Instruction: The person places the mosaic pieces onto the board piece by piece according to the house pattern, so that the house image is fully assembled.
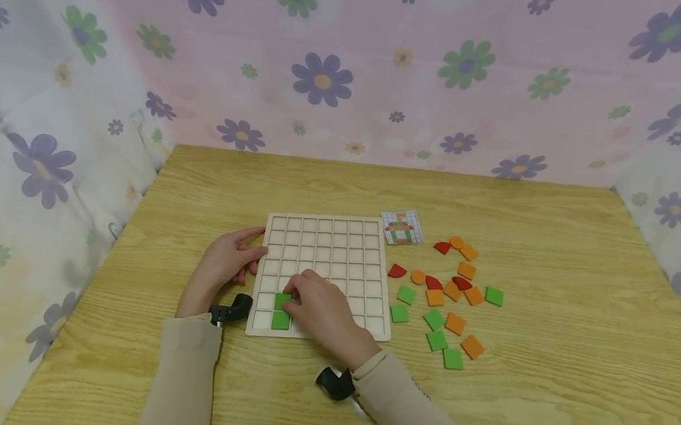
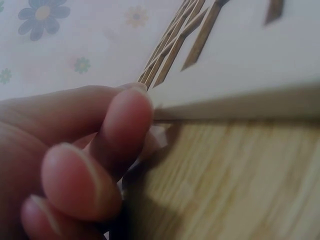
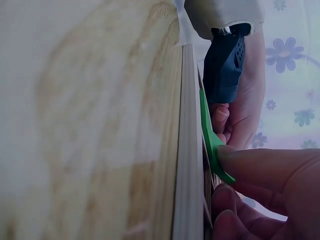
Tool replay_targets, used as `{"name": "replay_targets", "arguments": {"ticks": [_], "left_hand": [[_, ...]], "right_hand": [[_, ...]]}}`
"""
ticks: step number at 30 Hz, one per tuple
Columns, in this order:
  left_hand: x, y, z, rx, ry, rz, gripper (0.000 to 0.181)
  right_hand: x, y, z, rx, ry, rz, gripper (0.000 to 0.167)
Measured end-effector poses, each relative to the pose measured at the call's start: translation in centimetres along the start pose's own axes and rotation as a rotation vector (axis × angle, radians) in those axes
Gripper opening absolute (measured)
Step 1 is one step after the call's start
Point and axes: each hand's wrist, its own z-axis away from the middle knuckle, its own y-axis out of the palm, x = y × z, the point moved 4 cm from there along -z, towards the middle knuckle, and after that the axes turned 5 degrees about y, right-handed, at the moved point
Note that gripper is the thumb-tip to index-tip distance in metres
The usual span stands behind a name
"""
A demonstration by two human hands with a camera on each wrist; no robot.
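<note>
A wooden grid board [image 1: 324, 216] lies flat on the table. My right hand [image 1: 322, 306] is over its lower left part, thumb and fingers pinching a green square tile [image 1: 282, 301]. In the right wrist view this green tile [image 3: 216, 162] is tilted against the board's surface. Just below it, another green tile [image 1: 280, 320] sits in a cell of the bottom row. My left hand [image 1: 222, 263] rests at the board's left edge. In the left wrist view, its fingertips [image 2: 127, 117] touch the board's edge, the other fingers loosely bent.
Right of the board lie loose green squares [image 1: 434, 319], orange squares [image 1: 472, 347], orange discs [image 1: 418, 277] and red quarter-circles [image 1: 397, 271]. A small pattern card [image 1: 401, 227] lies by the board's upper right corner. Flowered cloth [image 1: 368, 76] hangs behind the wooden table [image 1: 552, 278].
</note>
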Motion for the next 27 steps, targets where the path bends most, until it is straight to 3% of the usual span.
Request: {"name": "replay_targets", "arguments": {"ticks": [8, 27], "left_hand": [[0.03, -0.07, -0.19, 0.002, 0.031, -0.014, 0.052], [0.09, -0.12, -0.23, 0.013, 0.022, -0.018, 0.053]], "right_hand": [[0.23, -0.11, 0.18, 0.005, -0.032, 0.012, 0.019], [0.19, -0.7, 0.26, 0.108, -0.118, 0.047, 0.026]]}}
